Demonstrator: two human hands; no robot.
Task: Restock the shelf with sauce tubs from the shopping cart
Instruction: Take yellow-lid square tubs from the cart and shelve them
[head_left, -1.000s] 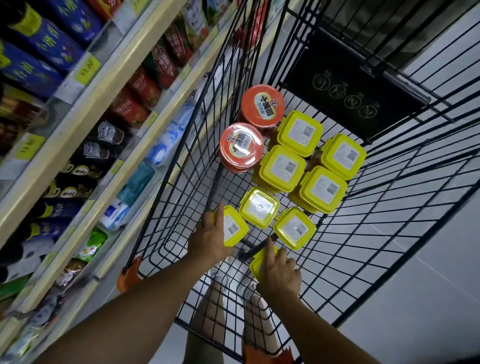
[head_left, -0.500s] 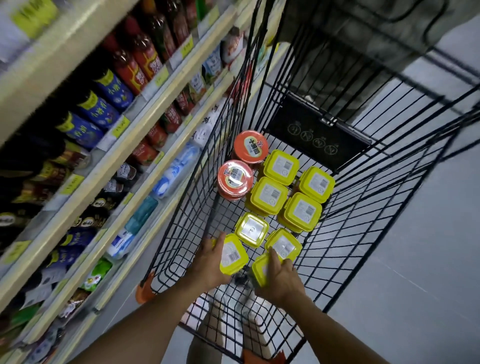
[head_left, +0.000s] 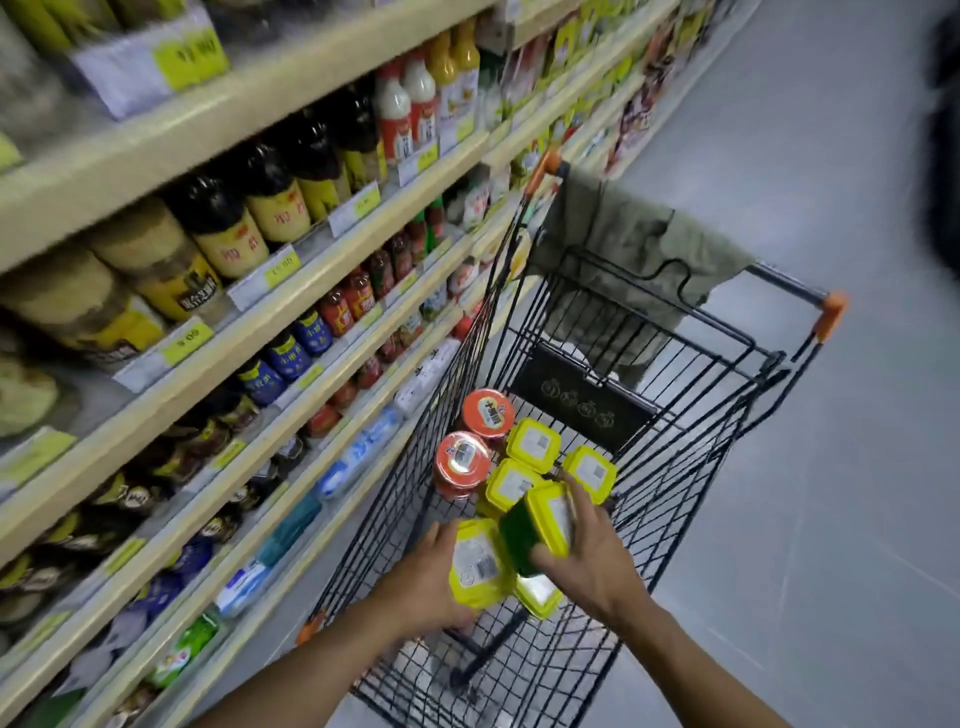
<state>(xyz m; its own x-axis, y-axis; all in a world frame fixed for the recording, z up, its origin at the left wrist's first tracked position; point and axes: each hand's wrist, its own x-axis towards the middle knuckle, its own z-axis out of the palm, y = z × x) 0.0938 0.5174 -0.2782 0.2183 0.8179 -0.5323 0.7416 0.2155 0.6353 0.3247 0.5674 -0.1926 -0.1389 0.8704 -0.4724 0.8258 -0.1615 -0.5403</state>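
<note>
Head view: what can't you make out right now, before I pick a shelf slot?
All head view.
- Tubs left in the cart: the left hand gripping the left tub and right hand gripping the right tub cover the near ones.
- Price tags: motion-blurred, unreadable.
- Dark shape, right edge: cut off, blurred.

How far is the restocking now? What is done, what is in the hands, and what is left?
Done: no such tub shows on the shelf. In hand: the left hand holds a yellow-lidded tub, the right hand a green-sided tub. Left: at least four tubs and two red-lidded jars in the cart.
</note>
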